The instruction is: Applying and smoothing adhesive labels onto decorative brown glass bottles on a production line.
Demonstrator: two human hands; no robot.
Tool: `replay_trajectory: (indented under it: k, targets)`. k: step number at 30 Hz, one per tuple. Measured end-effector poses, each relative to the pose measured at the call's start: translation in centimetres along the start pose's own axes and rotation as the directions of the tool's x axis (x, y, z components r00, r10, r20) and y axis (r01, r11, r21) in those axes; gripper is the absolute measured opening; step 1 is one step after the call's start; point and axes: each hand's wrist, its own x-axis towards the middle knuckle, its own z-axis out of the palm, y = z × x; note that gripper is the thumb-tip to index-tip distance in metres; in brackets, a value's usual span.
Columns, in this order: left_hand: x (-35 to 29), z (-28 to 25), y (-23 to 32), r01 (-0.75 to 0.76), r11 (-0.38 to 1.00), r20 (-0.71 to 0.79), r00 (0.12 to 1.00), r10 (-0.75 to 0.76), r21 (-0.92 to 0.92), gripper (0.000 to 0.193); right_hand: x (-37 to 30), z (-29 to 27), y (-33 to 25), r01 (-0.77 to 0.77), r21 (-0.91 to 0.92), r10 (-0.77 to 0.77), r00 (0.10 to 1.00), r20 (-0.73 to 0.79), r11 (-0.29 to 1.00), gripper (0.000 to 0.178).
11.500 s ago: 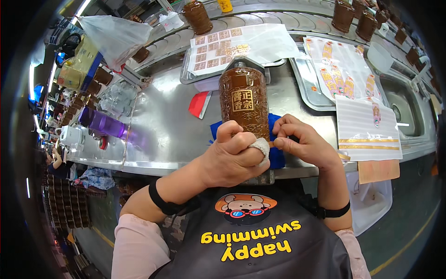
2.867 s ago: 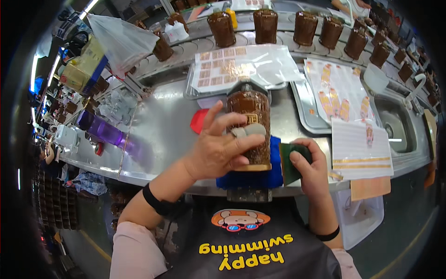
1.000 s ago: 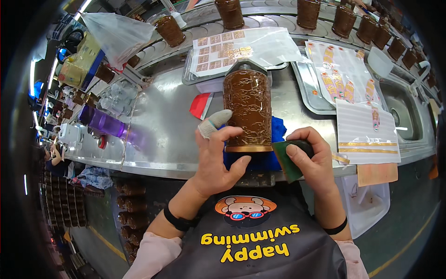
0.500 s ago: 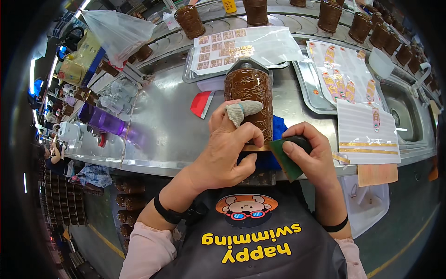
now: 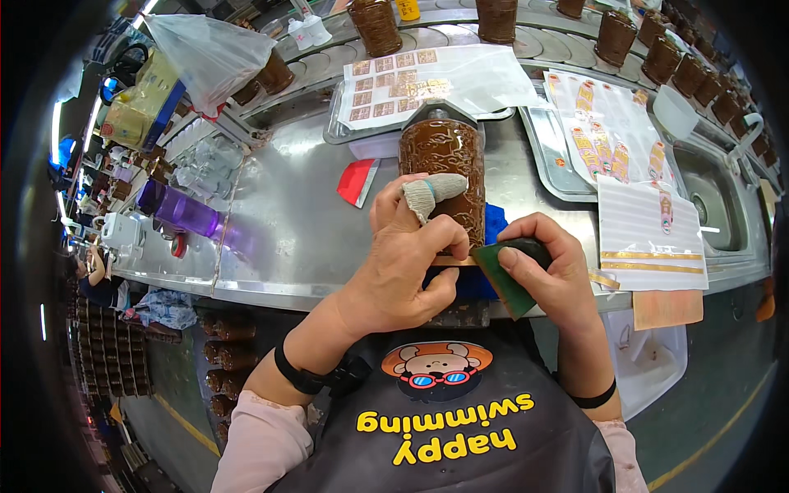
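A glossy brown jar (image 5: 444, 148) with raised patterns lies in front of me, its far end against a grey angular holder (image 5: 440, 110). My left hand (image 5: 403, 259) rests over its left side, one finger wearing a knitted cloth cover (image 5: 434, 194). Index finger and thumb of that hand are curled at the jar's near end, beside a narrow gold strip (image 5: 450, 262). In my right hand (image 5: 555, 267) is a flat green scraper-like piece (image 5: 508, 282) with a dark upper part, its edge close to the strip. Blue cloth (image 5: 495, 220) shows beneath the jar.
Trays with sticker sheets (image 5: 399, 86) stand behind and right of the jar. A white sheet with gold strips (image 5: 649, 238) lies near a sink (image 5: 715, 209). At left are a red-and-white scraper (image 5: 358, 182) and a purple bottle (image 5: 185, 212). More brown jars (image 5: 497, 20) line a curved conveyor.
Jars on the conveyor have shifted to the right. Both hands and the jar between them stay almost in place, with only a slight shift in the picture.
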Motion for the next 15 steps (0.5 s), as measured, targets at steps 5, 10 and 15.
replay_trajectory:
  k: [5, 10, 15]
  targets:
    - [0.15, 0.03, 0.11, -0.003, 1.000, -0.022, 1.000, 0.003, 0.018, 0.024, 0.09, -0.05, 0.06, 0.010, -0.005, -0.010, 1.000, 0.002, 1.000, 0.019]
    - [0.13, 0.08, 0.05, -0.010, 1.000, -0.019, 1.000, 0.011, 0.028, 0.025, 0.09, 0.00, 0.12, -0.001, -0.004, 0.001, 1.000, 0.006, 1.000, 0.019]
    - [0.14, 0.08, 0.09, -0.013, 1.000, -0.015, 1.000, 0.014, 0.025, 0.025, -0.02, -0.07, -0.03, -0.009, -0.005, 0.009, 1.000, 0.004, 1.000, 0.019]
